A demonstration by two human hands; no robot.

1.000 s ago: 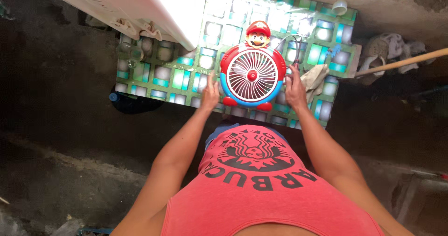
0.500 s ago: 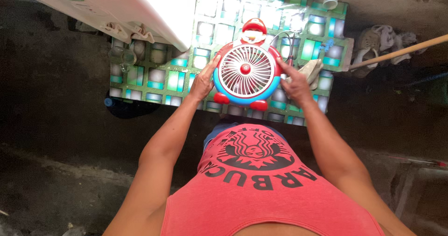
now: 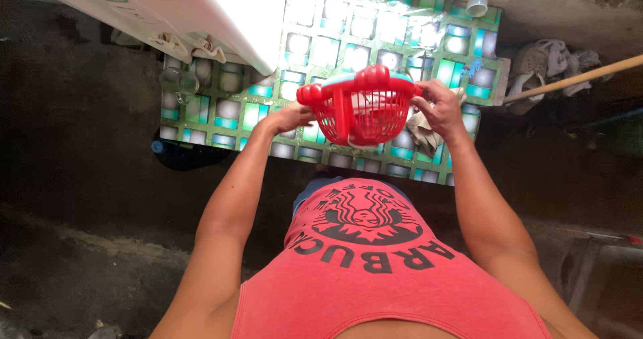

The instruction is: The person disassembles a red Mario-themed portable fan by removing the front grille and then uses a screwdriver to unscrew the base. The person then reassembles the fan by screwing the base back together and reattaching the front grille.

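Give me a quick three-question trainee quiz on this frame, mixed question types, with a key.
1. True or false: the red toy fan is lying flat on the tiled table, grille facing up.
2. Which hand grips the fan's rim beside the crumpled cloth? A) left hand B) right hand
3. Fill in: the long wooden stick lies at the ______ edge of the picture.

Key
1. False: it is lifted clear of the table and tipped, its red rear cage towards the camera.
2. B.
3. Right.
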